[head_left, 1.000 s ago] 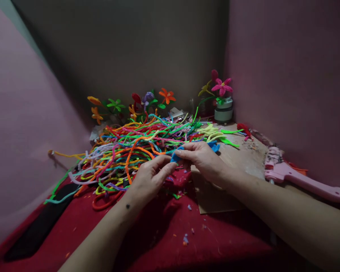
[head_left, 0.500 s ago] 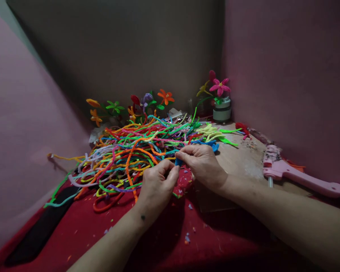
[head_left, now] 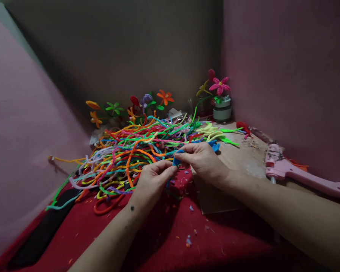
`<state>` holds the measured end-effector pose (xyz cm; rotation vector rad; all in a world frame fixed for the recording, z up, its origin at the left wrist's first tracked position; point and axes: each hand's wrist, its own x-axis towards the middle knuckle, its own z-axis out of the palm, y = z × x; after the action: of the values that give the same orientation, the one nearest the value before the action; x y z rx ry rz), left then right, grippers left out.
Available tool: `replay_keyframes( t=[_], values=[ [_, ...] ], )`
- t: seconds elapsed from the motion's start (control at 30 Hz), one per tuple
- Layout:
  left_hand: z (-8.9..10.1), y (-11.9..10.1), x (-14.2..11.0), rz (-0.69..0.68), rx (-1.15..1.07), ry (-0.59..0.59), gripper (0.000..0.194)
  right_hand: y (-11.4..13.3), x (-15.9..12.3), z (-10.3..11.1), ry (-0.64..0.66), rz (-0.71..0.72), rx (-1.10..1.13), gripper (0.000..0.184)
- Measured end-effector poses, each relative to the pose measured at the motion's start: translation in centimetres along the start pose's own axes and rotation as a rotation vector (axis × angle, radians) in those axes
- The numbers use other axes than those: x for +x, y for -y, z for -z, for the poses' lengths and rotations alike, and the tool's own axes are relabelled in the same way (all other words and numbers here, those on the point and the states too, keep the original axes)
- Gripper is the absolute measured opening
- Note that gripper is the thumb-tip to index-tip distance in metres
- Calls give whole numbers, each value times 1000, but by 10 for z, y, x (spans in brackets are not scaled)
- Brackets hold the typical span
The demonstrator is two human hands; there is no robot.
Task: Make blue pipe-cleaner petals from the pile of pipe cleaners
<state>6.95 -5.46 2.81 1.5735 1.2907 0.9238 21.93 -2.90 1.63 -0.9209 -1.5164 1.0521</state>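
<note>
Small blue fuzzy piece (head_left: 176, 160), near side of the multicoloured fuzzy-stem pile (head_left: 121, 153) | left hand (head_left: 154, 177), right hand (head_left: 204, 160) both pinching it | looks light, soft, bendable; edges likely the best hold

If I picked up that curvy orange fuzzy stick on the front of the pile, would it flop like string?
Probably not quite: the orange fuzzy stick lies in a smooth curve, so it may bend easily yet keep some shape. It looks thin, so likely light. Its fuzz might snag on the pile.
</note>
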Motion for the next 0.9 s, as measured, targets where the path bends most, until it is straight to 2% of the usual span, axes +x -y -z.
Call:
replay_keyframes(
  t=[0.17, 0.27, 0.3, 0.37, 0.43, 0.5, 0.53, 0.6, 0.67, 0.8, 0.9],
  values=[
    [3, 5, 3, 83, -40, 11, 28, -5, 1, -2, -52, 134, -146, 13],
    [9, 7, 6, 99, -81, -55, 28, -7, 0, -5, -86, 102, -206, 16],
    [13, 8, 8, 78, -95, -96, 27, -6, -2, -6, -57, 84, -259, 21],
    [19, 8, 13, 26, -125, -174, 25, -2, -8, -9, 131, 85, -384, 34],
    [24, 6, 20, -3, -129, -189, 24, 3, -15, -10, 424, 143, -450, 36],
    [22, 1, 28, 16, -73, -111, 24, 7, -21, -11, 645, 197, -461, 33],
    [18, -3, 32, 39, -28, -48, 24, 8, -23, -12, 712, 215, -469, 32],
    [6, -12, 42, 73, 78, 77, 25, 8, -25, -12, 782, 230, -499, 31],
    [-11, -22, 54, 35, 186, 140, 26, 8, -25, -11, 806, 228, -533, 33],
    [-40, -32, 84, -254, 453, 136, 21, 8, -23, -10, 836, 198, -549, 34],
    [-50, -30, 99, -413, 635, 68, 17, 11, -23, -9, 857, 181, -552, 33]
  ],
)
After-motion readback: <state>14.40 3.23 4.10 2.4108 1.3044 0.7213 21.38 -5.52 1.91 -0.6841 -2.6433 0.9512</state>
